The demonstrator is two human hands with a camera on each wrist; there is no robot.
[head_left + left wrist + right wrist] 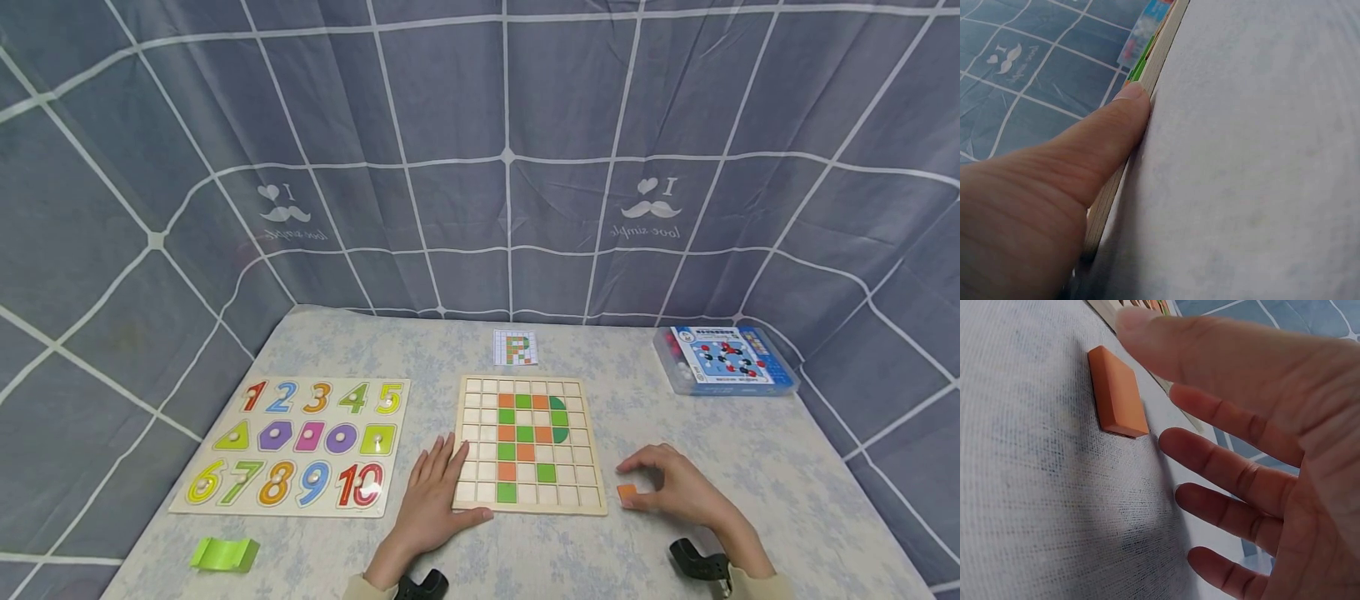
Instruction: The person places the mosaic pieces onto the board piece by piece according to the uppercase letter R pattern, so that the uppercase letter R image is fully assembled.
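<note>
A square wooden grid board lies at the middle of the table, with green and orange tiles in several cells and two green rounded pieces on the right of the pattern. My left hand rests at its lower left corner, fingers along the left side. In the left wrist view the thumb lies against the board's front edge. Right of the board, my right hand hovers around an orange square tile. The right wrist view has this tile lying on the cloth, apart from the spread fingers.
A small pattern card lies behind the board. To the left is a number and shape puzzle board, with a green curved block in front of it. A clear plastic box with a molecule picture stands at the back right.
</note>
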